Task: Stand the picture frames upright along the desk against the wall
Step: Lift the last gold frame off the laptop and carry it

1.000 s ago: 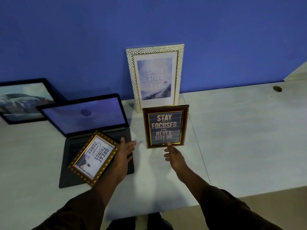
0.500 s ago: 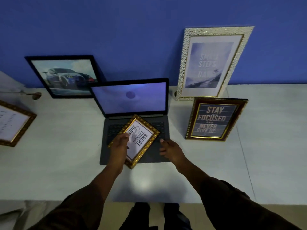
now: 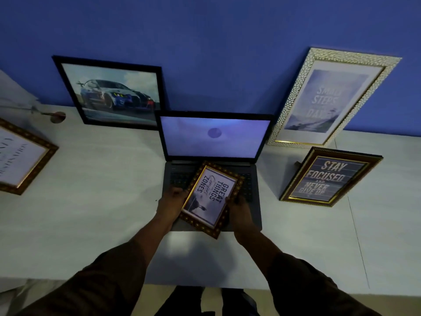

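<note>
A small picture frame (image 3: 210,198) sits in the lower middle of the view. It has a brown and gold border and dark words on a pale picture. It is turned sideways and tilted. The left hand (image 3: 172,202) grips its left edge, and the right hand (image 3: 239,208) grips its right edge. Both hands are closed on it. It is over the keys of an open laptop (image 3: 213,156), whose screen glows pale purple.

A black frame with a car picture (image 3: 111,93) leans on the blue wall (image 3: 205,42) in the upper left. A tall white and gold frame (image 3: 330,99) leans on the wall in the upper right. Just below it, a brown frame with the words "STAY FOCUSED" (image 3: 328,177) stands on the white desk (image 3: 91,190). At the left edge, another gold-edged frame (image 3: 20,156) is partly cut off. I cannot tell if it stands or lies flat.

The laptop fills the middle space by the wall, between the car picture and the tall white frame.
</note>
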A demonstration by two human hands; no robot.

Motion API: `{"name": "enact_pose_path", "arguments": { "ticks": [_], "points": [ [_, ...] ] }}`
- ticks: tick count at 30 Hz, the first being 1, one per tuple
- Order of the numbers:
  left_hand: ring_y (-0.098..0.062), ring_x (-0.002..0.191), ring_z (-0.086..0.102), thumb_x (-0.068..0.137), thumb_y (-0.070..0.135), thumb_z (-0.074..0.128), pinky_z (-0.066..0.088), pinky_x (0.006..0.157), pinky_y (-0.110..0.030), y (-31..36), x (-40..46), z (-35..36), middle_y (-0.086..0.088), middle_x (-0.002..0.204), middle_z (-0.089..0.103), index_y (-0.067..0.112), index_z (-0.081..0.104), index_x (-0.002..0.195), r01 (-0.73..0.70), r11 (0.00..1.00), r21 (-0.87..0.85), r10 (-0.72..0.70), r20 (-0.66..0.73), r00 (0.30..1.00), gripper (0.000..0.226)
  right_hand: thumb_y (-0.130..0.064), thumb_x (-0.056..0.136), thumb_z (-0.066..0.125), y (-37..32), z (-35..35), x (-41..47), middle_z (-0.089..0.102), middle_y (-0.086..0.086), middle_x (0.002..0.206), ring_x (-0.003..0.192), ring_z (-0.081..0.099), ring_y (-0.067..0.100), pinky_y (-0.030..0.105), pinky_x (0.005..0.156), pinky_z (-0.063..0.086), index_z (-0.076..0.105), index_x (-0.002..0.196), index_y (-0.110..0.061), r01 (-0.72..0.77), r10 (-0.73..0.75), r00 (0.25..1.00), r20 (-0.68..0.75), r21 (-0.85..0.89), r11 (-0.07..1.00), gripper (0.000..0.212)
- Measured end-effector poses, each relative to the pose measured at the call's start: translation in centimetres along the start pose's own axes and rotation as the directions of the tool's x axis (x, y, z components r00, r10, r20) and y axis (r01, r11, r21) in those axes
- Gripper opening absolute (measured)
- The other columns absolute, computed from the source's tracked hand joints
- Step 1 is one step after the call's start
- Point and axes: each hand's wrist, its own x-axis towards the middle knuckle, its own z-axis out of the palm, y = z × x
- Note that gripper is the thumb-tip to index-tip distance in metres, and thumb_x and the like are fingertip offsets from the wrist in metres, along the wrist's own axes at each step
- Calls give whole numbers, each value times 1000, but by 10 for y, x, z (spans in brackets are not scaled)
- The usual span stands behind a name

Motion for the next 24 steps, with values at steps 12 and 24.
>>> {"name": "enact_pose_path", "arguments": {
  "ticks": [12,24],
  "points": [
    [-22,99,67,92,29,61,54,89,-36,15,-16,-43,-7,109,73,21,68,103,-155,944,-291,141,-67,988,16,-24,104,53,-64,15,-25,77,5,113,99,76,19,38,82,63,66,119,-8,297,-269,949,162,-185,937,26],
    [-20,90,72,101,36,54,54,79,-36,39,-93,-91,-2,94,77,19,73,99,-508,860,59,510,-48,859,26,-37,101,56,-114,0,-75,80,5,101,92,78,22,40,84,63,75,110,-16,492,-307,815,492,-306,815,29]
  ]
}}
